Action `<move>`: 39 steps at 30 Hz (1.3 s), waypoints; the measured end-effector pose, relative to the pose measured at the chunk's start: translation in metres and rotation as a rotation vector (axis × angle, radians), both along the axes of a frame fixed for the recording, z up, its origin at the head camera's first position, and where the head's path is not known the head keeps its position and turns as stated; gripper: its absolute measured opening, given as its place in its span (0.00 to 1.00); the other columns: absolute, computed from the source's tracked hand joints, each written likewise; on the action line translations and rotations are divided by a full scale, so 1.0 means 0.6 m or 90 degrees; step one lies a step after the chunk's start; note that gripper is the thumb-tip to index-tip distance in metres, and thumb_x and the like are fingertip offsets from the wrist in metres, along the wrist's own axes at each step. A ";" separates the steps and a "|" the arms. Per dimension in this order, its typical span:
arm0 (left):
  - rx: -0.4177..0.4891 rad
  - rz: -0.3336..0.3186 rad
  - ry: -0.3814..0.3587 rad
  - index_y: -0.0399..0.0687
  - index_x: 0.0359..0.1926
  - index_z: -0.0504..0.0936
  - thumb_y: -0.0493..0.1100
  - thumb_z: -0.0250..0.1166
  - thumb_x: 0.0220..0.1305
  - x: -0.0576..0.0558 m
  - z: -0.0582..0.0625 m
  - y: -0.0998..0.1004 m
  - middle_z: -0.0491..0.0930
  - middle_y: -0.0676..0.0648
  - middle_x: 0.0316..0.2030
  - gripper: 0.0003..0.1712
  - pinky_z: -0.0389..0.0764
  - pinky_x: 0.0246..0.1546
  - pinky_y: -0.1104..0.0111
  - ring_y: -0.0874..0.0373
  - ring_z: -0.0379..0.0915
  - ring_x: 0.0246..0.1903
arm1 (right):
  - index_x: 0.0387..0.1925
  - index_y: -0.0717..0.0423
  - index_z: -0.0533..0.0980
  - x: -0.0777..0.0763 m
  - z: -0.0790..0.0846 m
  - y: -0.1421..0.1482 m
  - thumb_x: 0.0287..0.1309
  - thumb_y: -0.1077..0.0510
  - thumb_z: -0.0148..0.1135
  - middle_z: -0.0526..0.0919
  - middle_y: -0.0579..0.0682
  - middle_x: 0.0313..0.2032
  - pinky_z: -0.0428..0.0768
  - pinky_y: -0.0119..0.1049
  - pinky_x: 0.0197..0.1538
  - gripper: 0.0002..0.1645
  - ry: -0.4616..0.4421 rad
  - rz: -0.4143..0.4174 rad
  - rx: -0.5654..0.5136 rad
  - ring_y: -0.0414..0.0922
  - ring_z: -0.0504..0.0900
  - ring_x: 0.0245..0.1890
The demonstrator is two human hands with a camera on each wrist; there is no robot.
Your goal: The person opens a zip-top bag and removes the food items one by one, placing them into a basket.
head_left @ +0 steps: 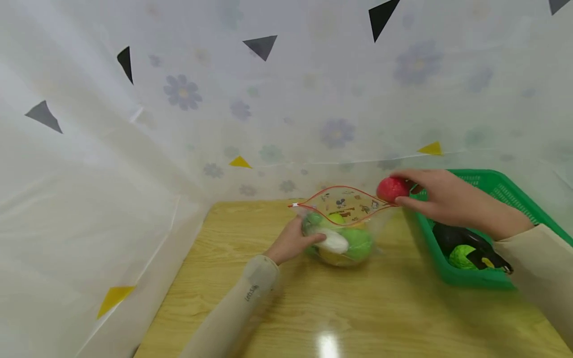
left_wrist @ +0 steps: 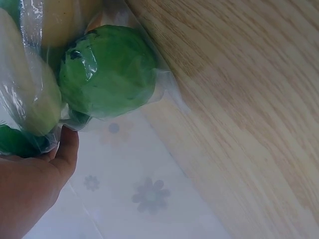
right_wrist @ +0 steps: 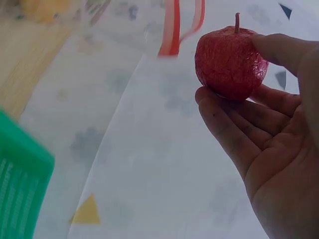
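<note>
A clear zip bag (head_left: 373,233) with a red-edged mouth stands on the table, its mouth spread apart. Through the plastic show a white oblong vegetable (head_left: 333,242), a round green vegetable (left_wrist: 112,72) and several other pieces. My left hand (head_left: 293,241) grips the bag's left side, thumb in front and fingers behind, mostly hidden in the head view. A red apple (right_wrist: 230,62) with a short stem is held between the thumb and fingers of my right hand (head_left: 440,196). In the head view the apple is by the right end of the bag's mouth.
A green plastic basket (head_left: 452,273) stands to the right, under my right forearm. Inside lie an eggplant (head_left: 474,238) and a round green vegetable (head_left: 461,257). A flower-patterned sheet (head_left: 286,114) hangs behind the wooden table (head_left: 313,308) and along its left.
</note>
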State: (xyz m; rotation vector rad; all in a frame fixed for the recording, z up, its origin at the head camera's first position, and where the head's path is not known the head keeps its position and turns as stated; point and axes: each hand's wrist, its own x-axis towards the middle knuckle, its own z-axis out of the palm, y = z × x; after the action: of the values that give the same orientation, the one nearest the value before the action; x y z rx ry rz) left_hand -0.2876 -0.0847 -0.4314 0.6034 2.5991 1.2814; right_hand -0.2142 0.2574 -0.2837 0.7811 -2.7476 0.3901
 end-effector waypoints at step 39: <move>0.024 -0.015 -0.001 0.57 0.74 0.63 0.69 0.68 0.59 0.000 -0.003 -0.008 0.72 0.51 0.67 0.48 0.68 0.68 0.54 0.54 0.66 0.68 | 0.31 0.45 0.73 0.034 -0.195 0.173 0.69 0.60 0.61 0.70 0.38 0.25 0.64 0.31 0.27 0.10 -0.353 0.023 0.046 0.30 0.63 0.23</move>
State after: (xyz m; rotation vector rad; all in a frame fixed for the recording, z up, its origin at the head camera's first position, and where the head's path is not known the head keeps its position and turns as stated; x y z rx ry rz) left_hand -0.2875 -0.0895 -0.4333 0.6372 2.5649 1.3248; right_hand -0.1940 0.3611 -0.4004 0.8449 -3.2768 0.5945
